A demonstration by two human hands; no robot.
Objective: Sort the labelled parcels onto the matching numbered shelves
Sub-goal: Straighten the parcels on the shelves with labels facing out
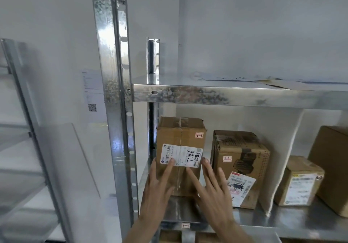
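A brown cardboard parcel (pixel 180 139) stands upright at the left end of a metal shelf (pixel 263 222). It bears a white label with the handwritten number 7786 and a small pink tag. My left hand (pixel 157 188) lies flat against its front face, fingers straight, fingertips on the label. My right hand (pixel 211 188) presses the lower right of the same face with straight fingers. A small pink tag (pixel 185 225) is stuck on the shelf's front edge below the parcel.
To the right on the same shelf stand a second box (pixel 243 159) with a pink tag, a smaller box (pixel 301 182) and a large box (pixel 331 167). A white divider (pixel 282 159) rises between them. The upper shelf (pixel 226 94) holds flat envelopes. Another rack (pixel 28 129) stands left.
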